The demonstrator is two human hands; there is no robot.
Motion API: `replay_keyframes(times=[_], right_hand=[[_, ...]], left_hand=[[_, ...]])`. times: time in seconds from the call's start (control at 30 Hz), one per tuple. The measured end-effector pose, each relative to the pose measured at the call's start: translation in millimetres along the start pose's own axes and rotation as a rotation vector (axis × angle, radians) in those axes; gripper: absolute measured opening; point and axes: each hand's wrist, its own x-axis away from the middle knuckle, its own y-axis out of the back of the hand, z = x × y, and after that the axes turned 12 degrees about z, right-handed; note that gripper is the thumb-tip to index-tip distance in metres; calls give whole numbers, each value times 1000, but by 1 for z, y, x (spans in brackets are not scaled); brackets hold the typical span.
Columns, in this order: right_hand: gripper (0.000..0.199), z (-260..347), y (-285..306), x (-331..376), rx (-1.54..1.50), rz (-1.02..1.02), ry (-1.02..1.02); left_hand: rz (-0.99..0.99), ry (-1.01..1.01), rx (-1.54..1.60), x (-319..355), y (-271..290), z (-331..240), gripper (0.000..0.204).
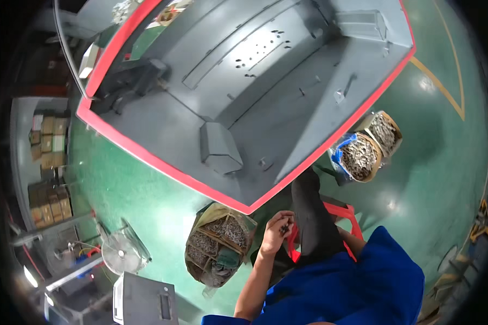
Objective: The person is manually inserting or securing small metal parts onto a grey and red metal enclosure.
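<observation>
My left hand [278, 232] is closed around a few small dark pieces [283, 229], too small to name exactly. It is held beside my dark-trousered leg, just off the near corner of a big grey metal housing [214, 181] with a red rim. Close to this hand, on its left, stands a divided box [196, 271] with small metal parts in its compartments. Of my right arm only a stretch of forearm [353, 242] shows, by a red plastic stool [352, 215]; the hand itself is hidden behind my leg.
Two open containers of metal parts [359, 157] [384, 132] stand beneath the housing's right edge. A round fan [121, 253] and a grey metal cabinet [143, 300] are at the lower left. Shelves with cardboard boxes [51, 143] line the far left. Yellow lines mark the green floor.
</observation>
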Motion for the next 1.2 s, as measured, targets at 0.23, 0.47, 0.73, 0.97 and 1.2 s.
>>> replay_keyframes(times=[0.23,0.47,0.73,0.97,1.2], right_hand=[[56,-22,80,-60,28,-110,162],[33,6,149,12,-293,-551,634],[19,119,187,148,-713,-296,1169],[14,127,217,213,-668,-229,1451],[12,108,236,241,-807,-400,1500]], left_hand=[[122,-338,-145,-12,-16,-10,20],[8,-497,-49,-31,11,68,31],[237,-310,-265,-37,-40,51,37],[385,-275,-347,-34,-113,15,33],[454,-557,-405,-8,-167,8,44]])
